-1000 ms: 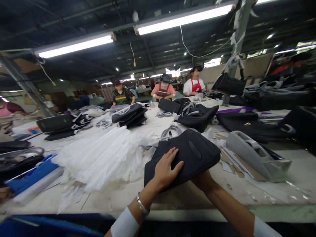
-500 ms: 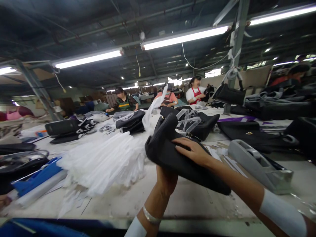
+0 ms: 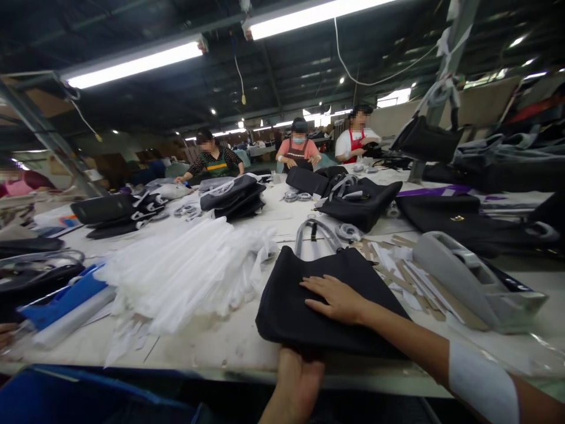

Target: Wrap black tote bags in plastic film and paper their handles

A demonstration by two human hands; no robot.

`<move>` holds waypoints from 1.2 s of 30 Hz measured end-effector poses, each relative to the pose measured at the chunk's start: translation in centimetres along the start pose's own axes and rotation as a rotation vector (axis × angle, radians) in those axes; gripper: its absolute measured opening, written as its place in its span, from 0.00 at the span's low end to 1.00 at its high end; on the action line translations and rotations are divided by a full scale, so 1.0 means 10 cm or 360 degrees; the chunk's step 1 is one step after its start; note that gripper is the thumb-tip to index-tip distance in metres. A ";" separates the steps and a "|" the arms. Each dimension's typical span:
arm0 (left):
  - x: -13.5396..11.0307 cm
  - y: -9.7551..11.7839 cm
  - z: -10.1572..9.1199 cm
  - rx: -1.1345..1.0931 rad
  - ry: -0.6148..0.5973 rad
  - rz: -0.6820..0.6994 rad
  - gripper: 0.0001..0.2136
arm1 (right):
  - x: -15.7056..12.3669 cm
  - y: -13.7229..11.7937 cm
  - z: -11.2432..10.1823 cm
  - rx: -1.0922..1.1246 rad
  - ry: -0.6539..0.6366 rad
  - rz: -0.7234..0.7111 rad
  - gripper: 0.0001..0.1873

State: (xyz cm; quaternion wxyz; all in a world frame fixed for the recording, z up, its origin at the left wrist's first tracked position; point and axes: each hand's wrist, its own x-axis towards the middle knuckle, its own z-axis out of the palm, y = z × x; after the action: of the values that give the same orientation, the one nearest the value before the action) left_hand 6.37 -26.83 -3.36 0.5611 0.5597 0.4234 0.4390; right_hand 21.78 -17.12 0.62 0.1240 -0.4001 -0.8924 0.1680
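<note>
A black handbag point(image 3: 282, 300) lies tilted across the near edge of the white table, its clear-wrapped handles point(image 3: 304, 235) towards the far side. My right hand point(image 3: 338, 300) rests flat on its upper face, fingers stretched out and apart. Below the bag's near edge is my left hand point(image 3: 298, 377), palm partly in sight and blurred; its fingers go out of view beneath the bag. To the left of the bag spreads a heap of thin white wrapping strips point(image 3: 185, 271).
A grey tape dispenser point(image 3: 463, 282) stands at right, beside paper and card strips point(image 3: 410, 277). More black bags point(image 3: 362, 200) lie farther back. A blue tray point(image 3: 66, 300) and white roll point(image 3: 73, 318) are at left. Several co-workers point(image 3: 300, 147) sit across the table.
The handbag has come down from above the table to its near edge, its handles now showing. My left hand has moved lower; my right hand stays on top. The camera view has tipped downward.
</note>
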 end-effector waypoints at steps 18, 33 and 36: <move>0.62 0.10 -0.49 0.2001 0.0203 0.0642 0.23 | -0.18 0.06 0.08 0.0171 0.0159 -0.0109 0.20; 0.51 0.15 -0.51 0.1478 0.0255 0.0766 0.12 | 0.45 0.13 0.05 0.0304 0.0661 0.0068 0.23; 0.41 0.30 -0.70 0.1048 0.0411 0.0733 0.09 | 0.53 0.16 0.30 0.0273 0.0725 0.0067 0.26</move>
State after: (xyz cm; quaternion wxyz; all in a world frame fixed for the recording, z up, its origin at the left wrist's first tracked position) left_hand 0.63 -21.12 -0.44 0.1819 0.7295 0.4718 0.4605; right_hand 18.36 -12.74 -2.28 0.3520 -0.4341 -0.8153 0.1512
